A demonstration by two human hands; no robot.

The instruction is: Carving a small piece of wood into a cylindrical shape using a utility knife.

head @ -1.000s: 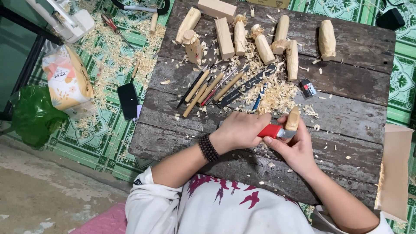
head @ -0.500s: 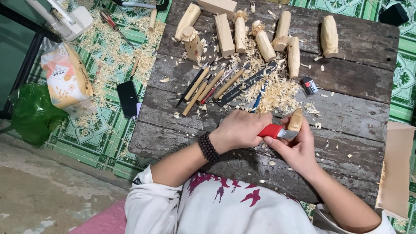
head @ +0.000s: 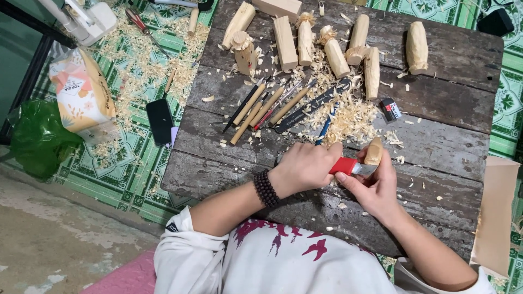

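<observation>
Near edge of worn wooden table (head: pixel 229 163): both hands meeting just right of centre. Left hand (head: pixel 305 166), beaded bracelet (head: pixel 266 188) at wrist, fingers curled tight around red-handled knife (head: pixel 344 165); blade tip against small pale wood piece (head: pixel 373 151). Right hand (head: pixel 376 185) cupped under and around that wood piece, thumb pressed along knife handle, fingers pinching the piece upright. Wood piece thus held slightly above the near-right part of the table, touching both hands.

Mid-table: heap of light wood shavings (head: pixel 348 117) just beyond the hands. Left of heap, fanned row of carving tools (head: pixel 267 106), handles pointing toward near-left corner. Small dark block (head: pixel 390 109) right of heap.

Far edge: row of roughed-out wooden blanks (head: pixel 305 41), some lying, one with shavings curling off. Single rounded blank (head: pixel 417 46) apart toward far-right corner.

Off table, left: dark phone (head: pixel 160 121) on green patterned floor amid shavings; printed bag (head: pixel 81 95) farther left.
</observation>
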